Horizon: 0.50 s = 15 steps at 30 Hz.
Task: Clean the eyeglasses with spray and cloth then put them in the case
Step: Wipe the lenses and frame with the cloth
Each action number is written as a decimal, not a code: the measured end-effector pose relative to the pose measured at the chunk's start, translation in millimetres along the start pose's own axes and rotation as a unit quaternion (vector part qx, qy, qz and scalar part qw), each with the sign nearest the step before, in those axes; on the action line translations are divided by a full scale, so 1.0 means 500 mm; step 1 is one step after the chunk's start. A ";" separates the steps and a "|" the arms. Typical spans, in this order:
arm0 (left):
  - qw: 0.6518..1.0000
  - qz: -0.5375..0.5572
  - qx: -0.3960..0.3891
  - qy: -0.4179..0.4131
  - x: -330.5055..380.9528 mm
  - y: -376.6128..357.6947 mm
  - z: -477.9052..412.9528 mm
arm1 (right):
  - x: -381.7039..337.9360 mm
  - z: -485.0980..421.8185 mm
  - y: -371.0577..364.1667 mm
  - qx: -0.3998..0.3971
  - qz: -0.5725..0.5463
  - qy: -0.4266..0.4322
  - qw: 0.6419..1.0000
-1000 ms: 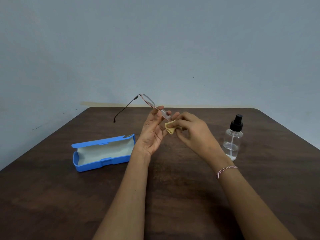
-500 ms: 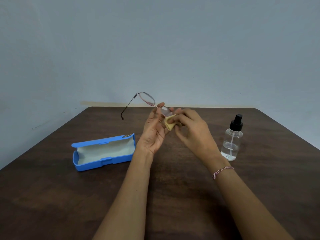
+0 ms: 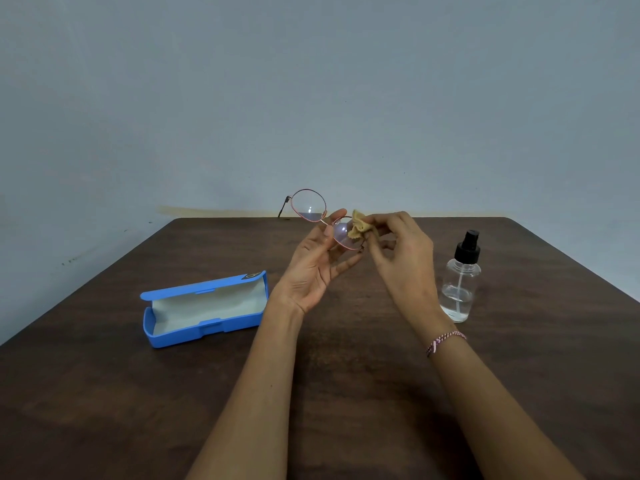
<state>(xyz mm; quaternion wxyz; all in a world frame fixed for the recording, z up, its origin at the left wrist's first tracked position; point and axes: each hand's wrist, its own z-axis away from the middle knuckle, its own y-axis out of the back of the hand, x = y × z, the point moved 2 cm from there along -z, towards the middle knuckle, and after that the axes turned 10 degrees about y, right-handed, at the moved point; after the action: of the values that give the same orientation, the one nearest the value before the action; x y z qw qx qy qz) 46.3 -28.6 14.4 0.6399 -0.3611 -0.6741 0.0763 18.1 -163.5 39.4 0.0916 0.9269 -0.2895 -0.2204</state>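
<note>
I hold the glasses (image 3: 323, 220) up over the far side of the table (image 3: 104, 393), my left hand (image 3: 313, 268) pinched on the frame by the bridge. My right hand (image 3: 398, 258) presses the cloth (image 3: 360, 228) against the lens nearer it. The frame's long axis runs from up-left to down-right, lenses facing me, one temple pointing away. The case (image 3: 204, 308) lies open left of the glasses, lengthwise across the table; my left hand is nearer it. The spray (image 3: 460, 282) stands to their right.
</note>
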 end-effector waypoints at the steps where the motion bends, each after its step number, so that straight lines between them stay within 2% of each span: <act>1: 1.000 -0.004 -0.003 0.000 0.000 0.000 -0.001 | 0.000 0.000 0.001 0.004 -0.018 -0.023 1.000; 9: 1.000 0.004 -0.004 -0.022 0.005 0.005 0.002 | 0.001 0.002 -0.005 -0.006 -0.107 -0.137 0.985; 15: 1.000 0.015 0.005 -0.017 -0.002 0.006 -0.005 | 0.016 0.001 -0.008 -0.004 -0.167 -0.174 0.971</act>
<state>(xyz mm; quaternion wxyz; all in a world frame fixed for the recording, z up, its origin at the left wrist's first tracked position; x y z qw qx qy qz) 49.9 -27.8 12.5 0.6290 -0.3662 -0.6790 0.0956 25.6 -164.8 35.1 0.0051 0.9091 -0.1417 -0.3916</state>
